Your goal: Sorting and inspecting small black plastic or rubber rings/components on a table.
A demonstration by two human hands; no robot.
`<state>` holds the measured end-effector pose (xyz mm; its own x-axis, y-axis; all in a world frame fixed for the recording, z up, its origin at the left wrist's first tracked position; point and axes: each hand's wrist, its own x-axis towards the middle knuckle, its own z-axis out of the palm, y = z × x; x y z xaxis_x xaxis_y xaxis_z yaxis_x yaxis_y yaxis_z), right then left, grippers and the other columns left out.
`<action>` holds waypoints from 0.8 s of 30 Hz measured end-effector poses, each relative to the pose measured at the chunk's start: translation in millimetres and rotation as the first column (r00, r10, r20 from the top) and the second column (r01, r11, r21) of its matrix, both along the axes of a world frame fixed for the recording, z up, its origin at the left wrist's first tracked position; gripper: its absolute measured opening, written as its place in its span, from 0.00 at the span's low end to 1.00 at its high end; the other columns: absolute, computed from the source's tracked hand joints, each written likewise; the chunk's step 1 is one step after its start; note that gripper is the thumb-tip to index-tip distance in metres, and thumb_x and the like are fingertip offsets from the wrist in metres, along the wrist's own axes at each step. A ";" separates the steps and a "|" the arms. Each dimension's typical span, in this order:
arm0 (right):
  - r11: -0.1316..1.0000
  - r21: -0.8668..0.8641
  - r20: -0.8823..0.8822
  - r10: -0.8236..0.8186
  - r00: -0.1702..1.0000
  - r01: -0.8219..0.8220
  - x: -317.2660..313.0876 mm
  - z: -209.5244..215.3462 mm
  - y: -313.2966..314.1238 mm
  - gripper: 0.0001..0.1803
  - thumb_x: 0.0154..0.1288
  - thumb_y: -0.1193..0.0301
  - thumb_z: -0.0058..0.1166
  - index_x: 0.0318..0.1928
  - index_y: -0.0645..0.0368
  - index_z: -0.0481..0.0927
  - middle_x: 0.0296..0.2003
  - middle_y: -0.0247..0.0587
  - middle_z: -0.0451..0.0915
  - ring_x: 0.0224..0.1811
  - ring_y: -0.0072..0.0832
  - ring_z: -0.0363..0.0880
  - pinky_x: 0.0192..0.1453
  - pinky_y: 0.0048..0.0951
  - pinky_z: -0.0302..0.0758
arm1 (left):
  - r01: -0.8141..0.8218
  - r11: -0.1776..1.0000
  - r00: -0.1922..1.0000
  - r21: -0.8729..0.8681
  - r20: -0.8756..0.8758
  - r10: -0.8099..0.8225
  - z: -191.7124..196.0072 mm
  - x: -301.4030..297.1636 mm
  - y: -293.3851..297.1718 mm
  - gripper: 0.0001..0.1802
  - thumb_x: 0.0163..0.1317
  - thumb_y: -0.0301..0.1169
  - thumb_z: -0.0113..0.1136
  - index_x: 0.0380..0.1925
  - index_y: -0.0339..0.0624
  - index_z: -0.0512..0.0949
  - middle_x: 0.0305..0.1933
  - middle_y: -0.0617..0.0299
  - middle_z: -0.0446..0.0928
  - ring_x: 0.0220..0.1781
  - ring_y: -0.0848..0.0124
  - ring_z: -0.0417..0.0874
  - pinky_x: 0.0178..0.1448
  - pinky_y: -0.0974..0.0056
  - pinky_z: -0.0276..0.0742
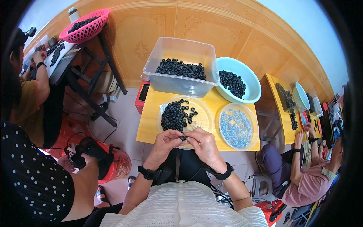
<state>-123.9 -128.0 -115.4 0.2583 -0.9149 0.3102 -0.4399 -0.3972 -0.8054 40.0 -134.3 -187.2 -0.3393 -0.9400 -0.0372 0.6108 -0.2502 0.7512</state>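
Observation:
Just over the near edge of the yellow table, my two hands meet fingertip to fingertip. My left hand (164,146) is closed, pinching a small black ring-shaped part (183,138) between thumb and forefinger. Against the same part press the closed fingers of my right hand (207,145); whether they hold a second tiny piece is hidden. Right behind my hands lies a round clear tray (206,113) with a pile of black ring-shaped parts (173,116) on its left half. To its right, another round clear tray (255,121) holds many tiny blue and whitish pieces (236,128).
At the table's back stand a clear plastic bin (181,86) and a light-blue basin (252,90), both with black parts. People work at side tables left and right. A person in a dotted top (41,178) is close at my left, beside a red bucket (120,162).

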 end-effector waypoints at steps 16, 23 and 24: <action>0.999 -0.010 -0.173 -0.042 0.984 0.041 0.7 -1.0 4.6 0.08 0.51 0.82 0.53 0.34 0.66 0.80 0.26 0.48 0.76 0.29 0.40 0.77 0.33 0.31 0.73 | -0.040 0.996 0.988 -0.078 0.148 0.052 0.3 -3.3 1.4 0.10 0.52 0.16 0.58 0.36 0.35 0.75 0.38 0.59 0.78 0.40 0.74 0.79 0.47 0.69 0.77; 0.994 0.072 -0.122 -0.077 0.990 0.086 3.6 -4.6 8.0 0.07 0.52 0.82 0.50 0.32 0.67 0.79 0.28 0.54 0.76 0.32 0.49 0.76 0.36 0.38 0.73 | -0.060 0.988 0.965 -0.145 0.244 0.094 0.9 -7.7 3.4 0.10 0.51 0.15 0.59 0.35 0.34 0.76 0.37 0.59 0.79 0.40 0.75 0.79 0.47 0.71 0.75; 0.992 0.062 -0.119 -0.100 0.988 0.108 4.4 -5.5 8.4 0.07 0.51 0.82 0.50 0.32 0.67 0.79 0.27 0.54 0.76 0.31 0.49 0.76 0.36 0.38 0.73 | -0.069 0.987 0.963 -0.144 0.249 0.103 1.4 -8.9 3.7 0.10 0.51 0.15 0.59 0.34 0.34 0.76 0.37 0.59 0.79 0.39 0.75 0.79 0.47 0.71 0.75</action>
